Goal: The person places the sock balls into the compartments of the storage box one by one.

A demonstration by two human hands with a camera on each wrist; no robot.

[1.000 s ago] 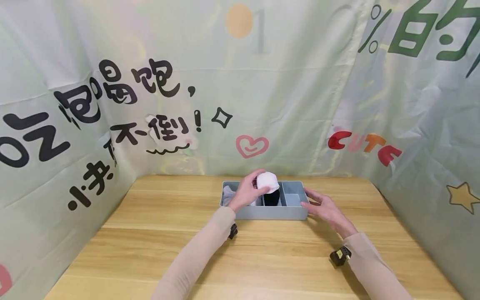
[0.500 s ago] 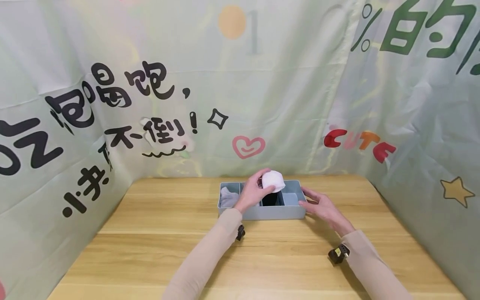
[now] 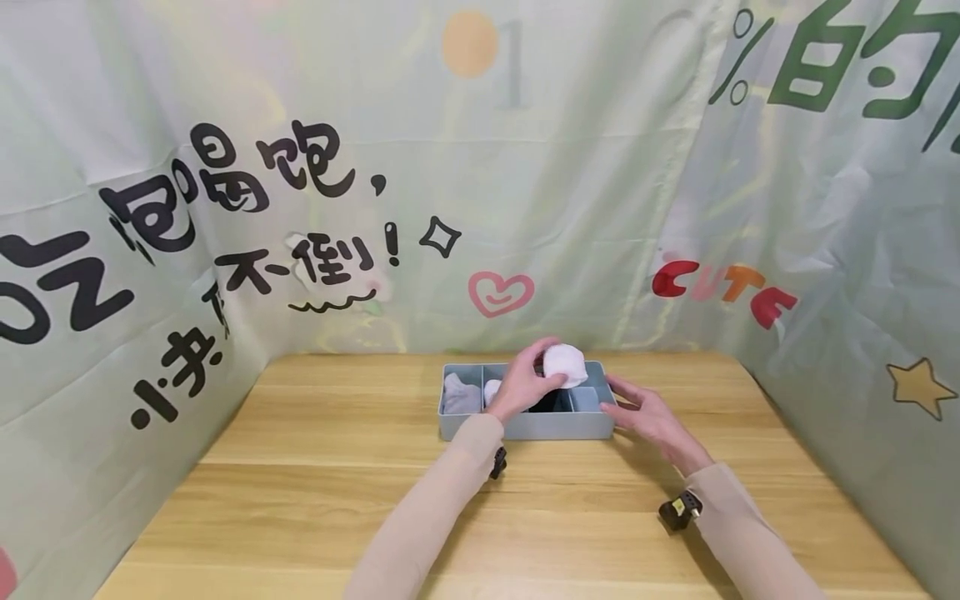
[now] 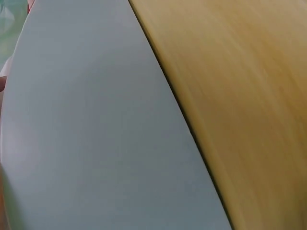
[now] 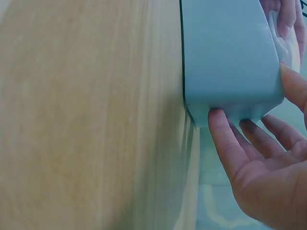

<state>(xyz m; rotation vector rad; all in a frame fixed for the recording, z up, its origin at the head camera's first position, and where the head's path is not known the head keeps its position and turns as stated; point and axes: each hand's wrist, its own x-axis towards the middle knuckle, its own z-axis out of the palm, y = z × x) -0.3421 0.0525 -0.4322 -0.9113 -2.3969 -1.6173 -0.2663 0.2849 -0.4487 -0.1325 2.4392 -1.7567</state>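
Observation:
My left hand (image 3: 521,383) pinches a rolled white sock (image 3: 564,367) between thumb and fingers, above the right part of a long grey-blue divided box (image 3: 555,427). In the leftmost compartment lies a grey sock (image 3: 461,393). Beside it a second white sock (image 3: 492,390) is partly hidden by my left hand. Something black (image 3: 551,402) sits in the compartment under the held sock. My right hand (image 3: 652,421) holds the box's right end, thumb at the rim's front corner. The right wrist view shows its fingertips (image 5: 218,117) against the end wall.
The box stands near the far edge of a wooden table (image 3: 300,500). Close behind hangs a printed pale green curtain (image 3: 585,208), which also closes in both sides. A black wrist camera (image 3: 678,510) sits by the right sleeve, close over the tabletop.
My left hand has carried the white sock rightward, from over the black item toward the rightmost compartment. More of the grey sock shows. The right hand keeps its place on the box.

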